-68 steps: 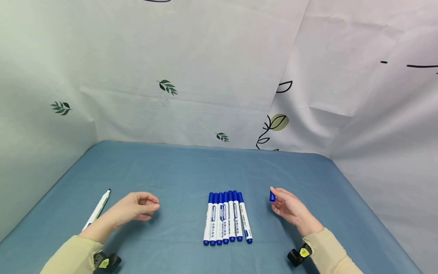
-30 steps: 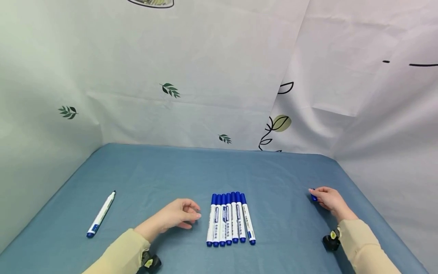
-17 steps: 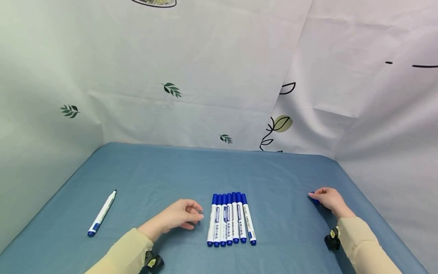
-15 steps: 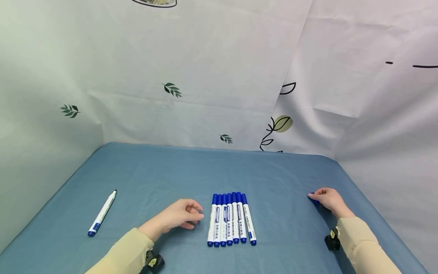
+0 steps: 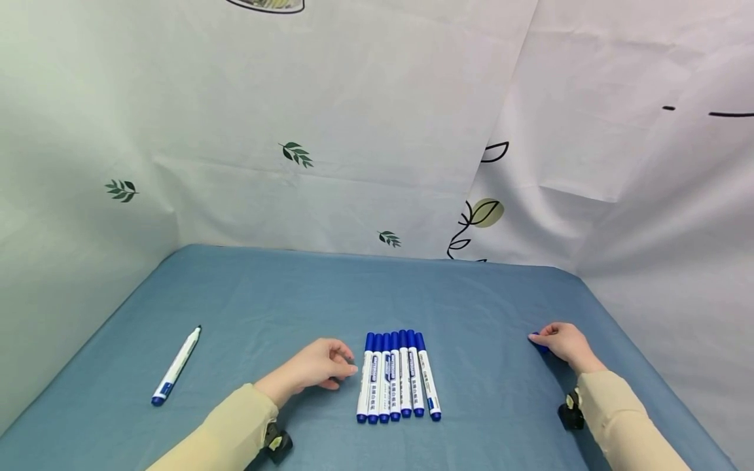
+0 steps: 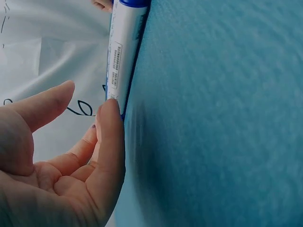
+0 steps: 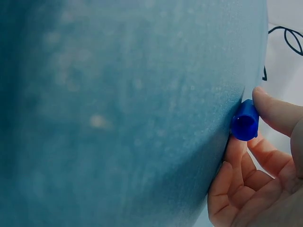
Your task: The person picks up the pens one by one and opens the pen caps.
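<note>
Apparently cap-placing: right hand point(image 5: 562, 341) pinches the cap point(image 7: 245, 116) low near the surface's point(image 5: 483, 405) right edge, left hand point(image 5: 318, 365) hovers just beside the pens point(image 5: 385, 379), thumb and fingers apart, uncapped pen point(image 5: 178, 364) toward the left edge; next seems to call for releasing the cap.

No lettering reads for certain: at six o'clock in the head view, the white markers point(image 5: 395, 379) bear blue labels point(image 5: 393, 365) and dark characters point(image 5: 395, 390), too small to make out; at eleven o'clock in the left wrist view, a printed panel point(image 6: 116, 66) on one of them shows barcode-like lines and blurred print
</note>
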The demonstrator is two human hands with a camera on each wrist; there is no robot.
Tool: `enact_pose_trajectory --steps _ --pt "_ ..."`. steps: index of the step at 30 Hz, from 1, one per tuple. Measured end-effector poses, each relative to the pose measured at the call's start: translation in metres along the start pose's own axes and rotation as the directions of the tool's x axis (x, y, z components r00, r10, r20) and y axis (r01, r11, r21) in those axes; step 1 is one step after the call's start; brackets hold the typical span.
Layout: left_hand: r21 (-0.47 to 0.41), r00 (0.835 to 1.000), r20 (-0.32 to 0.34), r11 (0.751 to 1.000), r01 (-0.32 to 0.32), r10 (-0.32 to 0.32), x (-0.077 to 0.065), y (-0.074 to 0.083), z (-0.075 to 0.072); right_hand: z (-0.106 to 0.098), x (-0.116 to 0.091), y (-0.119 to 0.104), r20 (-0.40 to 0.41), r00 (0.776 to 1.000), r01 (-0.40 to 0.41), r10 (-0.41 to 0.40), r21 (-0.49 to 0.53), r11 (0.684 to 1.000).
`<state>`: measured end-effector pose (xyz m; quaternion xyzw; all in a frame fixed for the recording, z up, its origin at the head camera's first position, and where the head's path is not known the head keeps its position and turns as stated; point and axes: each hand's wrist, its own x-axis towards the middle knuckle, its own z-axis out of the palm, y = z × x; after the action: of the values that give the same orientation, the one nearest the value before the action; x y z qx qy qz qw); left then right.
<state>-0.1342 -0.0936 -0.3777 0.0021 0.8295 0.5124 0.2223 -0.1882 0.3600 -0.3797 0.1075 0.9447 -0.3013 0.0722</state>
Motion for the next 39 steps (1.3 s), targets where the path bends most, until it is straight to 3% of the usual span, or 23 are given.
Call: enact_pose_trajectory --steps 19,30,39 --pt "0.048 1.000 -0.002 0.998 -0.030 0.030 0.007 -0.002 0.009 -0.009 -0.001 -0.004 0.014 1.000 -0.009 0.009 0.024 1.000" --pt "0.066 0.999 -0.002 0.997 -0.044 0.044 0.007 0.000 0.012 -0.014 -0.005 -0.017 0.001 0.998 0.062 -0.062 -0.010 0.998" --pt "0.082 0.998 0.006 0.995 -0.065 0.064 0.009 0.001 0.014 -0.006 -0.015 -0.036 -0.003 0.989 0.150 -0.150 -0.005 0.989"
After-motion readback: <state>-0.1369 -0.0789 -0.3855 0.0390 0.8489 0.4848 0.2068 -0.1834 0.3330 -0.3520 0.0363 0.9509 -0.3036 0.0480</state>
